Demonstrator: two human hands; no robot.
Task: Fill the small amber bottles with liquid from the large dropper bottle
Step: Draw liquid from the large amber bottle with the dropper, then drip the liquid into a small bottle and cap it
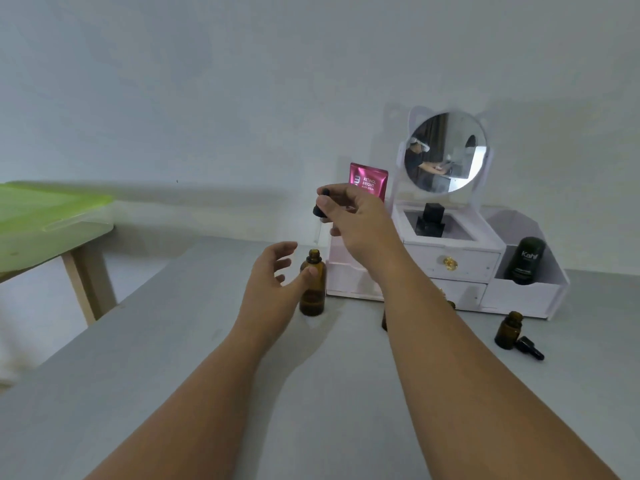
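left hand [273, 282] touches bottle [313, 294], right hand [353, 220] pinches dropper [320, 207].

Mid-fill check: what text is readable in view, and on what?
"RETINOL BRIGHT": on the pink sachet; the smaller line beneath is too blurred to read.
"Kahf": on the dark bottle in the white organizer; the small print below is unreadable.
No other text is legible.

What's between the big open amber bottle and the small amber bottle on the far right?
In the head view, the right forearm crosses there, partly hiding what looks like another small amber bottle.
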